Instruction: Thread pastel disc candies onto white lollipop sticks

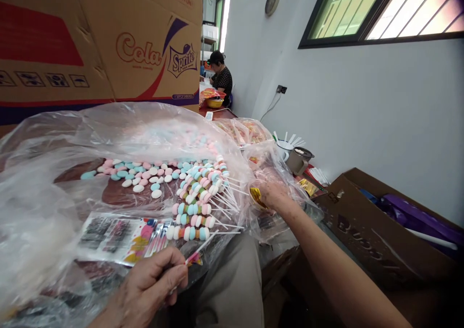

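Note:
My left hand (155, 279) is closed around a thin white stick (203, 246) that points up and to the right. Just beyond it lie candy skewers (192, 220), strung with pink, blue and white candies and greenish and orange pieces, their white sticks turned right. My right hand (271, 195) reaches into the clear plastic at the right, beside a shiny gold piece (256, 196); its fingers are mostly hidden. Loose pastel candies (145, 173) spill from a large clear plastic bag (119, 125). A printed packet (112, 236) rests left of the skewers.
A big cardboard carton (97, 42) stands at the back left. Along the right are a white mug (284, 149) with white sticks, a lidded grey-brown cup (299, 159) and an open brown box (362, 241). Another person (222, 79) sits farther back.

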`<state>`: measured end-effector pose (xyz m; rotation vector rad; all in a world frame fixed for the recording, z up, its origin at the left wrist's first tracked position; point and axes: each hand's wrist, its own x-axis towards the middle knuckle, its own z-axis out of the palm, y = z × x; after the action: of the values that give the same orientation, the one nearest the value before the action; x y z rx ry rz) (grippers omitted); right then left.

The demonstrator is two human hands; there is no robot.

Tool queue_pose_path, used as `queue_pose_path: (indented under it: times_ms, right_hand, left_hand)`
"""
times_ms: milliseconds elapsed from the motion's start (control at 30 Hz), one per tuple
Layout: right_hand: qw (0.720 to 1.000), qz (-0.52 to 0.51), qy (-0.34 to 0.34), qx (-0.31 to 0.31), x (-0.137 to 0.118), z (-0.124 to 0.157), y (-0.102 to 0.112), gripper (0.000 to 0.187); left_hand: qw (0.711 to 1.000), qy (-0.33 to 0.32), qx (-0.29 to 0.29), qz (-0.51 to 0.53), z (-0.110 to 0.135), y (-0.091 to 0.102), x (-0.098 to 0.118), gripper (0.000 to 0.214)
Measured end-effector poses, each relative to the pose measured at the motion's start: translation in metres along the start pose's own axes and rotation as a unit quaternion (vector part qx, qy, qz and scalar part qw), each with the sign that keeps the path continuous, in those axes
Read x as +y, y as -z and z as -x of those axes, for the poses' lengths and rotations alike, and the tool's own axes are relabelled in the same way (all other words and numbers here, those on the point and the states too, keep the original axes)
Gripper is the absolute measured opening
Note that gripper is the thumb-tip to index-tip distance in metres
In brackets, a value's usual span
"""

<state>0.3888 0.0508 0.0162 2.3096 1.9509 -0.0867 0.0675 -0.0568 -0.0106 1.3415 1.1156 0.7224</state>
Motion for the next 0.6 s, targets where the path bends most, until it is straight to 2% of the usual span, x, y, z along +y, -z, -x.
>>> queue_pose_path:
  times_ms: [133, 300, 433, 600]
  right_hand:
    - [1.000, 0.014, -0.003, -0.008, 0.004, -0.002, 0.002, 0.023]
    - [1.000, 0.029, 0.005, -0.007, 0.011, 0.001, 0.007, 0.029]
    - [1.000, 0.020, 0.014, 0.017, 0.018, 0.004, 0.002, 0.031]
    - [0.999, 0.009, 0.026, 0.033, 0.026, 0.001, -0.007, 0.030]
  left_hand:
    - [0.999, 0.024, 0.011, 0.020, 0.000, 0.002, 0.005, 0.042]
    - [0.996, 0.044, -0.009, 0.071, 0.001, 0.004, 0.006, 0.042]
    - [0.993, 0.051, -0.013, 0.105, 0.002, 0.002, 0.008, 0.045]
    - [0.991, 0.059, -0.024, 0.119, 0.004, 0.001, 0.019, 0.039]
